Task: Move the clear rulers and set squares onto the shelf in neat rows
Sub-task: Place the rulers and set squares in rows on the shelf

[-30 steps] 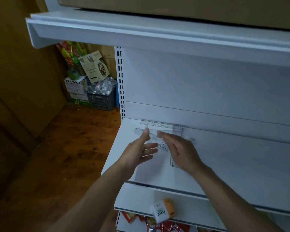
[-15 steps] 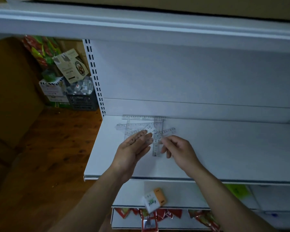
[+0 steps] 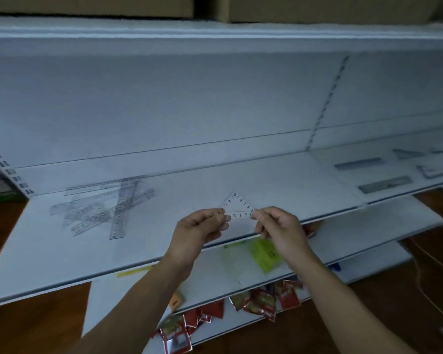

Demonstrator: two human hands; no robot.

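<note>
A: We face a white shelf (image 3: 279,182) in dim light. At its left lies a loose pile of clear rulers (image 3: 105,208), crossed over one another.

B: At centre, our left hand (image 3: 200,228) pinches the left corner of a small clear set square (image 3: 237,204). Our right hand (image 3: 279,226) pinches its right corner. The apex points away from us, over the shelf's front part.

A: Further right, single rulers (image 3: 358,163) lie apart on the adjoining section.

B: Below our hands, a green card (image 3: 265,254) and red packets (image 3: 253,302) occupy the lower shelves.
</note>
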